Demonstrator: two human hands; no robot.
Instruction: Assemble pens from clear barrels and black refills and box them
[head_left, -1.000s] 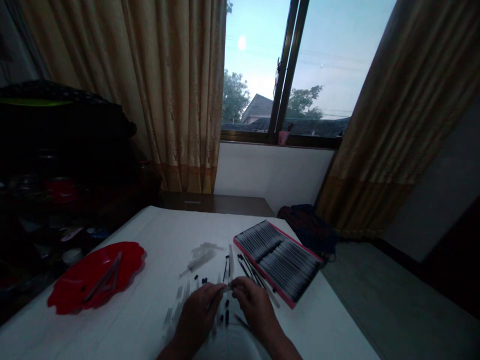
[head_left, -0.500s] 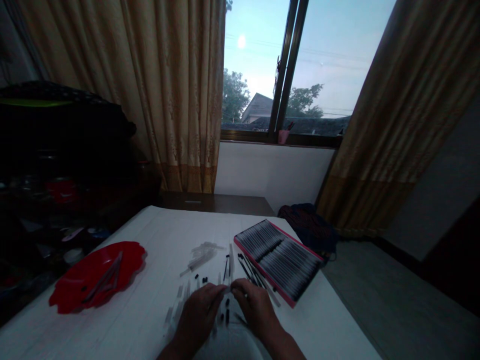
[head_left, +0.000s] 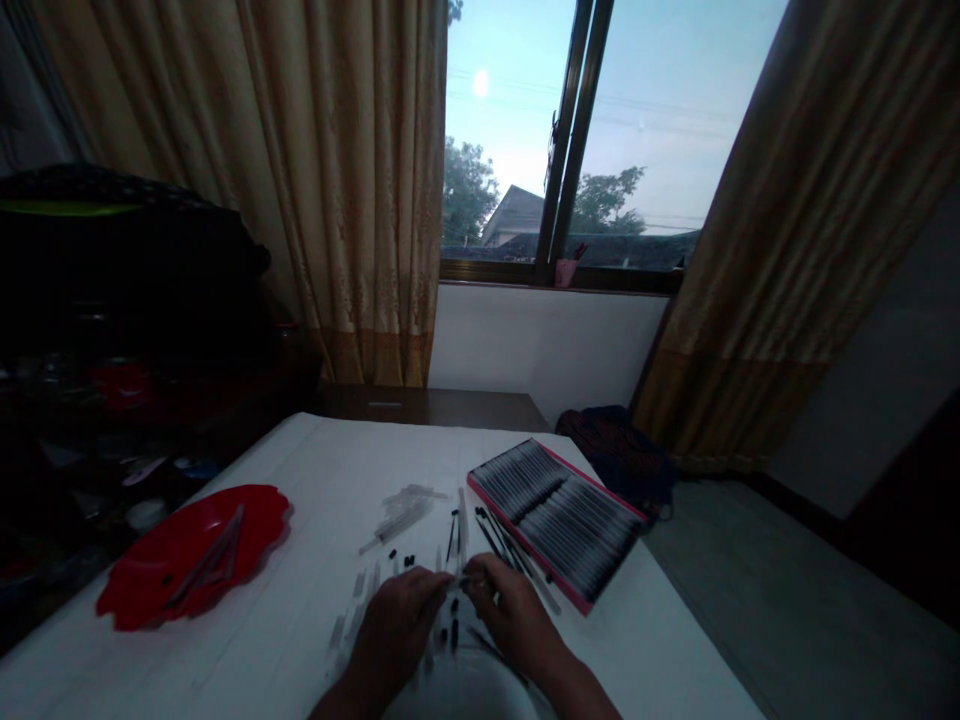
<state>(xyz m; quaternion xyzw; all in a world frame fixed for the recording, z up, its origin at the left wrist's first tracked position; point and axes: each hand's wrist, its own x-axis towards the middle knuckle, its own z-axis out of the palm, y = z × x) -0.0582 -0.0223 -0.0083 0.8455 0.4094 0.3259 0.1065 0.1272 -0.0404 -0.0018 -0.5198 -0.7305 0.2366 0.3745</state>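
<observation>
My left hand (head_left: 399,618) and my right hand (head_left: 516,612) meet over the white table, fingertips pinched close together. Between them is a small pale piece, too blurred to name. Just below the fingertips lie several small black caps (head_left: 454,632), and other black caps (head_left: 409,561) are beyond my left hand. Clear, tube-like pieces (head_left: 358,585) lie to the left, partly hidden by that hand. Farther out is a loose heap of translucent tubes (head_left: 405,515). Thin dark sticks (head_left: 491,535) lie beyond my right hand.
To the right, a pink-edged box (head_left: 577,520) holds rows of pen-like sticks. A red scalloped plate (head_left: 259,510) with a clear triangular piece (head_left: 217,560) sits at the left. The white table (head_left: 300,460) ends near a curtained window; a dark bundle (head_left: 622,450) lies past its far right corner.
The fingertips of my right hand have shifted slightly, and a small gap with a dark spot shows between the hands. The things on the table look the same.
</observation>
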